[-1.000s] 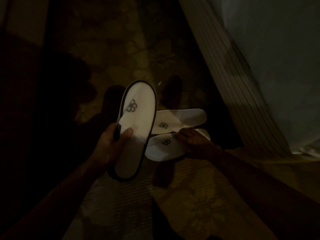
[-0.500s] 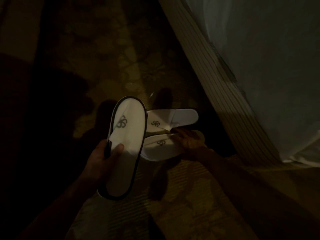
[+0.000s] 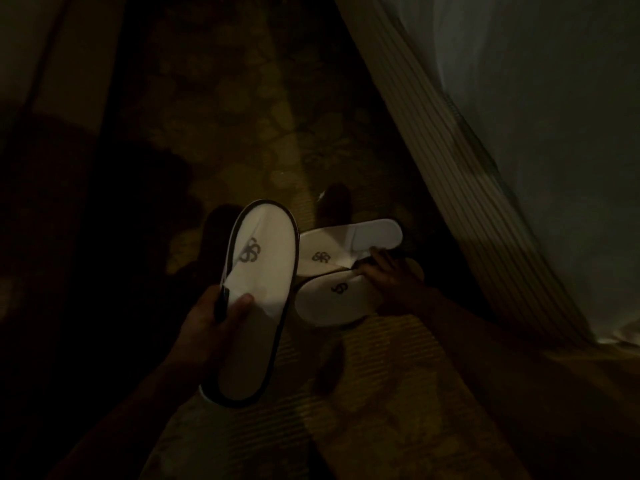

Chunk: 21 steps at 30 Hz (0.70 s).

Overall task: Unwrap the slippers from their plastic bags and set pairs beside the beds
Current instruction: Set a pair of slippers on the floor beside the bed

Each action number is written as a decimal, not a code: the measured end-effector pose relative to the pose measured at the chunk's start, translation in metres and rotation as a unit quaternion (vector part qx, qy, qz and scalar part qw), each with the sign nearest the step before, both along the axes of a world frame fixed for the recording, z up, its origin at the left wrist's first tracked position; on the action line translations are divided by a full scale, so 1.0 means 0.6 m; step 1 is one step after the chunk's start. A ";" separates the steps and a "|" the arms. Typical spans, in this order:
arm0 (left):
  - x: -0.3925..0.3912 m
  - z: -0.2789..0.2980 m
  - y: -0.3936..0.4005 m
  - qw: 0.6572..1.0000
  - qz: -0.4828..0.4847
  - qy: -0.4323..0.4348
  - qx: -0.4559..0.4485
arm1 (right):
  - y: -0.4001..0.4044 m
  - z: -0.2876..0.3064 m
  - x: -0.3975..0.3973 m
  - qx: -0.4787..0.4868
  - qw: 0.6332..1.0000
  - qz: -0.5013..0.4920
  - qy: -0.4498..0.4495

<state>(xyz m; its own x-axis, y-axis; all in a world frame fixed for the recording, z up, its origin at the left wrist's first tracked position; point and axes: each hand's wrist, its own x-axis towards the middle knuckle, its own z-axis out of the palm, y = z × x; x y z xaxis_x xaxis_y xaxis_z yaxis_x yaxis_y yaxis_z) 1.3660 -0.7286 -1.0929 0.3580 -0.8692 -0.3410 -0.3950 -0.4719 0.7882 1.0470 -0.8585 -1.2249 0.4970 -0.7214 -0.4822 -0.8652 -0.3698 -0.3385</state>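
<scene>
In dim light, my left hand (image 3: 214,315) grips a white slipper with a dark rim and a grey logo (image 3: 258,282), held above the carpet, toe pointing away. Two more white slippers lie on the floor to its right, toes toward the left: a far slipper (image 3: 349,242) and a near slipper (image 3: 332,299). My right hand (image 3: 388,275) rests where the two meet, fingers on the edge of the near one's upper and touching the far one. No plastic bag shows.
A bed (image 3: 554,133) with a white cover and a striped skirt (image 3: 450,150) runs down the right side. Patterned carpet (image 3: 242,116) covers the floor. The left side is in deep shadow with a dark upright edge.
My right hand has slid a little from the near slipper's heel toward the gap between the two floor slippers. The slipper in my left hand stays held.
</scene>
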 end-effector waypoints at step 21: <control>-0.011 0.005 0.005 0.999 -0.018 -0.031 -0.014 | 0.018 0.000 0.014 0.015 1.000 -0.009 0.015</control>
